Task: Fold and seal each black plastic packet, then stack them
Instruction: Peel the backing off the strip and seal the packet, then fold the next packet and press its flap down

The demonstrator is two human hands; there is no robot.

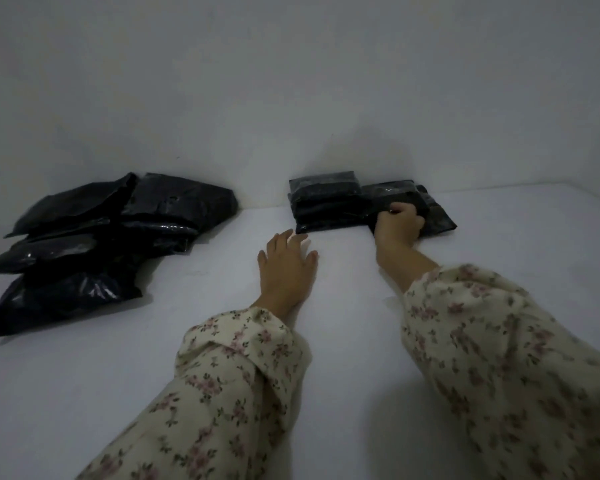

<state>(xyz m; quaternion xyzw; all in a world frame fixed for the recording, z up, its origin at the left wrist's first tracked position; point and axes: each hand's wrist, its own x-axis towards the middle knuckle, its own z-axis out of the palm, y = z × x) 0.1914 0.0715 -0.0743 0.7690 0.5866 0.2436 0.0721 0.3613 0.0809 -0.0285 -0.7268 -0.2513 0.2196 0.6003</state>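
Note:
A loose pile of unfolded black plastic packets [94, 237] lies at the left of the white surface. Against the wall stands a neat stack of folded black packets [326, 202]. Right beside it lies another folded packet [406, 195] on top of a flatter one [440, 220]. My right hand [399, 225] grips the front edge of that folded packet, fingers curled over it. My left hand [286, 268] rests flat on the surface with fingers spread, just in front of the neat stack and not touching it.
The white surface [343, 341] runs back to a plain white wall [291, 98]. Floral sleeves cover both forearms. Bare surface lies between the loose pile and the folded stack.

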